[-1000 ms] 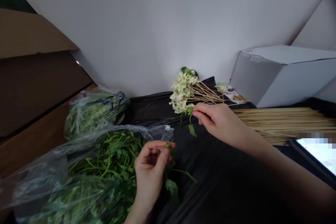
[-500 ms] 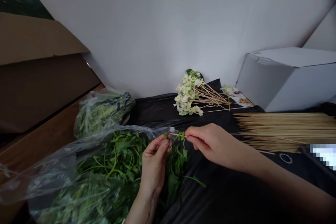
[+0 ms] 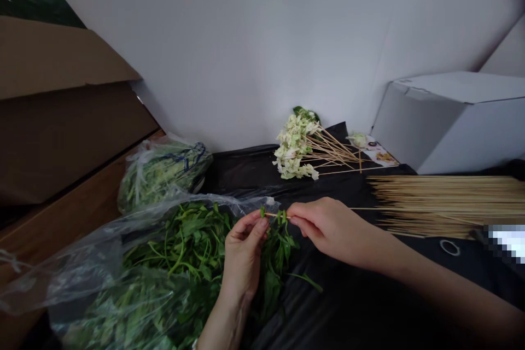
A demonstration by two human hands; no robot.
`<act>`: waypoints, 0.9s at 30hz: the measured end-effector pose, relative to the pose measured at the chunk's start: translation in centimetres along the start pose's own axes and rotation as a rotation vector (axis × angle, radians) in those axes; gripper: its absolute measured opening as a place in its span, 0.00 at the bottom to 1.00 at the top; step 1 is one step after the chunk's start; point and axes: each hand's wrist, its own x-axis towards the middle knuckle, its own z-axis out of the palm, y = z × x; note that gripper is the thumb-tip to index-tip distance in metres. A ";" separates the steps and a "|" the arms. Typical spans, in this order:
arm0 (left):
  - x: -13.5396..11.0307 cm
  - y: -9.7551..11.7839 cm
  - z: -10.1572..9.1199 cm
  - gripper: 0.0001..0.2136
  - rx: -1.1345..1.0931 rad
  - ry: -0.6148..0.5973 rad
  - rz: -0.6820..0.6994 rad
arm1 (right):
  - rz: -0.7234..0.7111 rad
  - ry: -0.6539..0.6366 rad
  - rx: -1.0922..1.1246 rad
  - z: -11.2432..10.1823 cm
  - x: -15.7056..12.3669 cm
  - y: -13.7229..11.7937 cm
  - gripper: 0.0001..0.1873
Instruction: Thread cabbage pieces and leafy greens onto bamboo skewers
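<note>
My right hand [image 3: 318, 224] is closed in a pinch on a thin bamboo skewer [image 3: 271, 215], which lies roughly level and points left. Pieces of green leafy stem [image 3: 282, 217] are threaded on it just left of those fingers. At the skewer's tip, my left hand [image 3: 245, 249] pinches a leafy green stem [image 3: 263, 211]; the tip seems to be in or against it. Long green leaves [image 3: 283, 249] hang below the skewer. Left of my left hand, a heap of leafy greens [image 3: 191, 240] lies in an opened clear plastic bag [image 3: 88, 262].
Skewers of pale cabbage [image 3: 293, 145] lie at the back on black plastic sheeting [image 3: 241, 167]. A bundle of bare skewers [image 3: 447, 197] is at right, near a ring [image 3: 450, 248]. A white box [image 3: 455, 126], cardboard box [image 3: 61, 120] and tied bag of greens [image 3: 164, 175] stand around.
The stem in my left hand has come onto or against the skewer's tip, where before it was slightly apart. Both hands have otherwise barely shifted.
</note>
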 end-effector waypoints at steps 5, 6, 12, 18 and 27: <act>-0.2 0.0 0.1 0.15 0.003 -0.014 0.001 | 0.013 0.002 0.002 0.0 0.1 0.2 0.11; -0.2 0.0 0.2 0.15 -0.001 -0.018 0.001 | 0.014 0.003 0.000 0.1 0.1 0.2 0.11; 0.0 0.2 0.2 0.15 -0.024 -0.006 -0.047 | 0.027 -0.010 -0.011 0.2 0.0 -0.1 0.10; 0.1 0.6 0.2 0.14 -0.024 -0.036 -0.105 | 0.014 -0.015 0.036 0.5 0.0 -0.3 0.10; -0.1 0.5 0.2 0.14 0.047 -0.064 -0.116 | 0.023 -0.048 0.119 0.5 0.0 -0.2 0.10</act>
